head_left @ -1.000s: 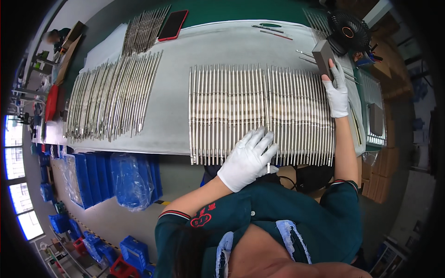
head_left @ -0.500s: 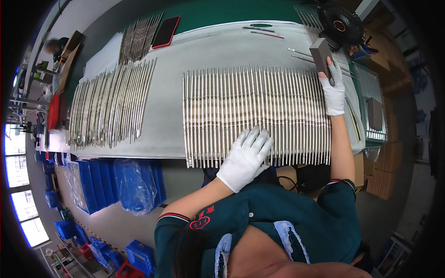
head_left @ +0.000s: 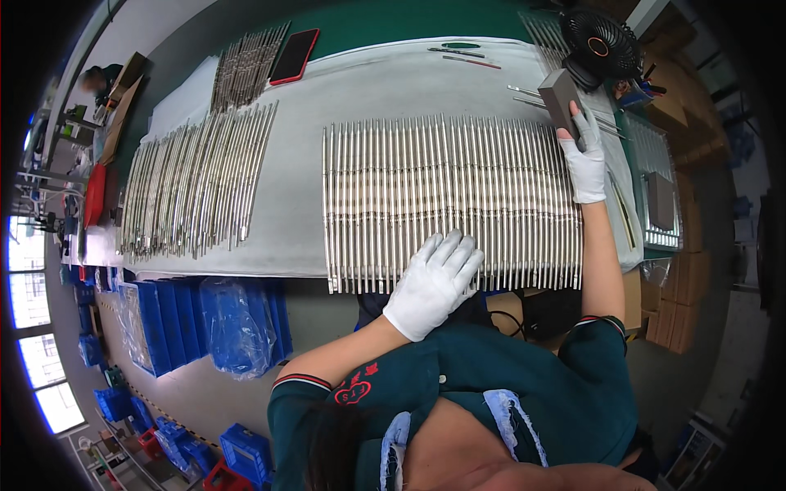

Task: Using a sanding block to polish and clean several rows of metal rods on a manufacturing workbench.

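A row of slim silver metal rods (head_left: 385, 196) lies side by side on the table, their near ends sticking out past its front edge. My left hand (head_left: 434, 286), in a white glove, rests on the near part of the row with its fingers stretched out. At the row's far right corner my right hand (head_left: 584, 159) grips a grey rectangular block (head_left: 560, 98). Its white glove leaves some fingertips bare. The block is tilted, and I cannot tell whether it touches the rods.
To the left lie another batch of rods (head_left: 196, 184) and a darker bundle (head_left: 246, 69), beside a red-edged phone (head_left: 294, 57). A black fan (head_left: 602, 49) stands at the far right. A second grey block (head_left: 660, 201) is on the right. Blue bins (head_left: 176, 323) stand below the table's left side.
My right hand has moved slightly left with the block. My left hand has slid a little toward me, its fingers somewhat closer together.
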Available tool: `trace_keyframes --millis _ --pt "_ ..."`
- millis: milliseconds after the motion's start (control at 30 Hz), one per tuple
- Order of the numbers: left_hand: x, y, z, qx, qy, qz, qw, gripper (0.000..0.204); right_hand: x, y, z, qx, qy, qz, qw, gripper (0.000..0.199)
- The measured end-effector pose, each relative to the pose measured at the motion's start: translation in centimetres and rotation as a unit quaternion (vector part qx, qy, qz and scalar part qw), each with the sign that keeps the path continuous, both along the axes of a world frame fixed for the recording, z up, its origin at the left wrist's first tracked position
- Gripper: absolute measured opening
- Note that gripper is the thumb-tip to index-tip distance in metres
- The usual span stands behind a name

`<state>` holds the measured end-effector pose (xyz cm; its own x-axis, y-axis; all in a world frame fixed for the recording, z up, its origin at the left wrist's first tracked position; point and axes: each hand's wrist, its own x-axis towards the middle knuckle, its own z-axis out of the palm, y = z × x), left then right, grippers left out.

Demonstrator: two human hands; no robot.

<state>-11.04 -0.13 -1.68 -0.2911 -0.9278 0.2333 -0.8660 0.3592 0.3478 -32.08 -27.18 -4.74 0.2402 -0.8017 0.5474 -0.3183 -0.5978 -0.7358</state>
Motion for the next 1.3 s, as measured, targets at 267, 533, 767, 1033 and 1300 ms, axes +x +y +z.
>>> trace_keyframes --millis 267,533,767,1033,1300 --pt "0.5 0.1 0.3 -0.046 0.108 -0.049 0.992 0.056 0.2 0.3 0.4 -0.027 0.052 -0.004 0.998 0.050" --pt "1.5 0.2 1.0 -0.098 0.140 -0.024 0.985 0.056 5.2 2.7 6.0 -0.056 0.326 0.165 0.929 0.047" --pt "1.3 -0.1 1.5 -0.088 0.122 -0.022 0.988 0.052 9.6 3.2 6.9 -0.075 0.418 0.267 0.865 0.044" --pt "1.3 -0.2 0.8 -0.085 0.144 -0.033 0.985 0.049 9.6 3.3 6.5 -0.071 0.403 0.270 0.872 0.046" --pt "1.2 -0.1 0.3 -0.098 0.157 -0.013 0.983 0.058 6.9 1.6 5.7 -0.047 0.375 0.266 0.887 0.046"
